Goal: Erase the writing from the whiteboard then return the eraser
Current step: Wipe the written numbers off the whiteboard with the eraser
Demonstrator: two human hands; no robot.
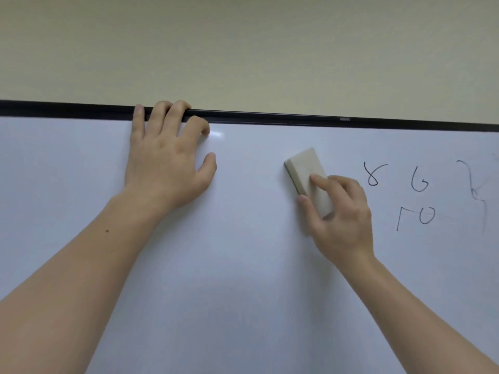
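Observation:
A whiteboard (243,265) fills the lower part of the view, topped by a black frame (270,117). My right hand (343,220) grips a cream-coloured eraser (305,168) and presses it flat on the board, tilted to the upper left. Black handwriting (415,198) stands just right of that hand: an "8", a "6"-like mark and two marks beneath them. A smeared stroke (475,190) lies further right. My left hand (164,157) rests on the board with its fingers hooked over the top frame.
A plain beige wall (243,49) rises above the board. The board surface left of and below the eraser carries no marks. A small maker's logo (344,119) sits on the frame.

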